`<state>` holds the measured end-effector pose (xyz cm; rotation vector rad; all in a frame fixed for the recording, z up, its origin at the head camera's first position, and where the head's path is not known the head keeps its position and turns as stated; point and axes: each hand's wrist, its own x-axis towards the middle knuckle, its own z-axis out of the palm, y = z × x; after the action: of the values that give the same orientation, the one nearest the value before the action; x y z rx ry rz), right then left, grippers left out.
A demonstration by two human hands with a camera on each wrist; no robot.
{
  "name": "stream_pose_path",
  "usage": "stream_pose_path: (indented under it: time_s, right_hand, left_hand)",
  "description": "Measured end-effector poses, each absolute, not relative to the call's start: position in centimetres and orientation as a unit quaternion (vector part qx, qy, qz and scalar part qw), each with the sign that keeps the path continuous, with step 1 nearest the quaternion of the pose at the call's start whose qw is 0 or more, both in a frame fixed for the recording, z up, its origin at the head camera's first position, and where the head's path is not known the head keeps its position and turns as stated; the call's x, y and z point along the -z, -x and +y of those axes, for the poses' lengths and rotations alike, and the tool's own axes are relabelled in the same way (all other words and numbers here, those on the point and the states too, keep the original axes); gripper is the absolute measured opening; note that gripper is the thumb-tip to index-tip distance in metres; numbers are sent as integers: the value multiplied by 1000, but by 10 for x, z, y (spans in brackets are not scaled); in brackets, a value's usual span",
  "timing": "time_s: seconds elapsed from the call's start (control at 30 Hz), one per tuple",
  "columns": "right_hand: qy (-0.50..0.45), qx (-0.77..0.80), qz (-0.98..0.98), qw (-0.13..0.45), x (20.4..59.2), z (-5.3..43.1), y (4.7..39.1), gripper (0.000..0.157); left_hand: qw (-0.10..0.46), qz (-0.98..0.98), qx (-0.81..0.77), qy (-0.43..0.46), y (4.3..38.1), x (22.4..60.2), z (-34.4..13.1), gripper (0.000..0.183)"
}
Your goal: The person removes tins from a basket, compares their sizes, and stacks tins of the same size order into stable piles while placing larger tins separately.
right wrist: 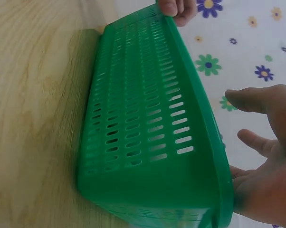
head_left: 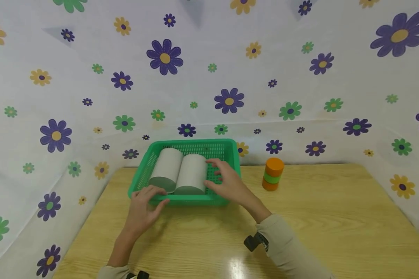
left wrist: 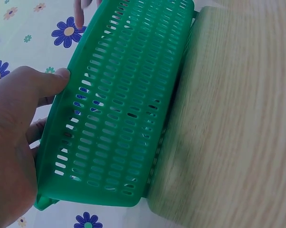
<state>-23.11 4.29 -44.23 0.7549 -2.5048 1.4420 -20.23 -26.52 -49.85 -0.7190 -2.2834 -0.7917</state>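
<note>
A flower-printed cloth point(head_left: 199, 85) hangs behind a wooden table point(head_left: 317, 221). On the table's far part sits a green basket point(head_left: 209, 198) with two white cylinders point(head_left: 191, 172) lying side by side inside. The left hand point(head_left: 139, 213) grips the basket's near rim; the right hand point(head_left: 229, 183), fingers loosely spread and grasping nothing, hovers beside the right-hand cylinder. Right of the basket stands an orange container point(head_left: 273, 172) with a green band.

Screened-off indoor spot, wood-grain table point(head_left: 300, 221), white flower-print sheeting point(head_left: 202, 85) along its back and sides, room type unclear
</note>
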Motion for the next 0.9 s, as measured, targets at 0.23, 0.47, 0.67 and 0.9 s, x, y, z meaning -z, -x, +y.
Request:
stream_pose_path:
  time_s: [0.23,0.47,0.67,0.9]
  right_hand:
    - [-230,-443,-866,16,434,32,255,71]
    - [-192,-436,-878,-49,422,20,272,74]
    - [-136,-453,-875,-101,427,9,286,83]
    - [-74,-489,-854,-160,433,-2,295,100]
  left_hand:
    - [302,-863,307,266,201,499,-264,21]
    - [302,-864,306,262,200,495,-264,20]
    - [299,-864,310,262,201,495,-264,21]
    - [298,-864,310,262,202,495,-263,22]
